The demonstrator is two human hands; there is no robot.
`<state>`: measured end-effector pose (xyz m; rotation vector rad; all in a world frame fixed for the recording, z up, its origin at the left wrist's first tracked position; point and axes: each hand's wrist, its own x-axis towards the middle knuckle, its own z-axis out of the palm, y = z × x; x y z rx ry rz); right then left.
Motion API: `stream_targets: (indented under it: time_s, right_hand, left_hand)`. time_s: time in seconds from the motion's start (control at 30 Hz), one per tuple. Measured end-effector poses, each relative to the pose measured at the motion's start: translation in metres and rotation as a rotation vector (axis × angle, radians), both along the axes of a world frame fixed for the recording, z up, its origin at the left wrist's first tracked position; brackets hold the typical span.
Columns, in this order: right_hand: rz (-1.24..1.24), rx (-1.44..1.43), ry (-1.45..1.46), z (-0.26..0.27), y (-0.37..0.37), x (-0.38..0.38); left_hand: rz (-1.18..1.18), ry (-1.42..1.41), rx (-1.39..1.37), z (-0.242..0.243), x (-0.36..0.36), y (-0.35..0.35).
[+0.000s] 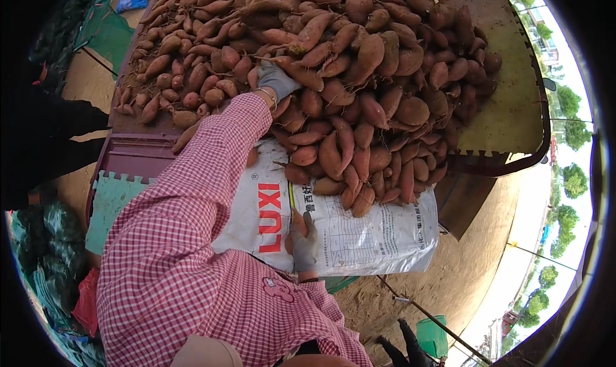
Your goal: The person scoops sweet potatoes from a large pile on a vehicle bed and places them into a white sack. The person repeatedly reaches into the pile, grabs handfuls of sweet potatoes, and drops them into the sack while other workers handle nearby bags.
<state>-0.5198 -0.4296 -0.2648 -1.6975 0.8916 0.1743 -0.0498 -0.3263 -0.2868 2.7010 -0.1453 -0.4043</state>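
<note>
A large heap of reddish-brown sweet potatoes lies before me. My left hand, in a grey work glove, reaches into the heap's left side. Its fingers are around a long, tapered sweet potato, though their tips are hidden. Lower down, close to my body, my right hand, also gloved, holds a smaller sweet potato against a white printed sack. The sack is spread flat under the heap's near edge and bears large red lettering.
The heap rests on a maroon vehicle bed with a green foam mat at left. A yellowish foam mat lines the right side. Filled dark-green net bags and a dark-clothed person are at left. A green container stands lower right.
</note>
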Motion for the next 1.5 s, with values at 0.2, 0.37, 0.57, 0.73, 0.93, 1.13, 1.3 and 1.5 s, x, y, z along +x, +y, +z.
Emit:
stream_targets:
  time_s: [0.2, 0.37, 0.57, 0.73, 0.93, 1.13, 1.3, 1.5]
  right_hand:
    - [0.041, -0.047, 0.051, 0.011, 0.000, 0.004]
    - [0.045, -0.070, 0.028, 0.011, 0.005, 0.004]
    - [0.058, -0.128, 0.046, 0.013, 0.009, 0.007]
    - [0.046, -0.109, -0.007, 0.006, 0.006, 0.005]
    - [0.004, -0.070, -0.018, -0.014, -0.001, 0.000]
    - [-0.375, 0.635, -0.159, -0.008, -0.022, 0.007]
    - [-0.206, 0.391, -0.302, 0.038, -0.005, -0.009]
    - [-0.505, 0.656, -0.540, 0.080, 0.002, -0.099]
  left_hand:
    - [-0.058, -0.036, -0.372, -0.002, -0.027, 0.054]
    - [-0.202, -0.001, -0.686, 0.019, -0.081, 0.109]
    - [0.347, 0.088, -0.534, 0.023, -0.081, 0.032]
    - [0.261, -0.007, -0.381, 0.008, -0.068, 0.029]
    - [0.157, 0.303, -1.168, 0.012, -0.146, 0.119]
    - [0.288, 1.005, -1.547, 0.030, -0.289, 0.176]
    - [0.133, 1.178, -1.438, 0.067, -0.344, 0.147]
    - [-0.586, 0.893, -0.894, 0.117, -0.417, 0.030]
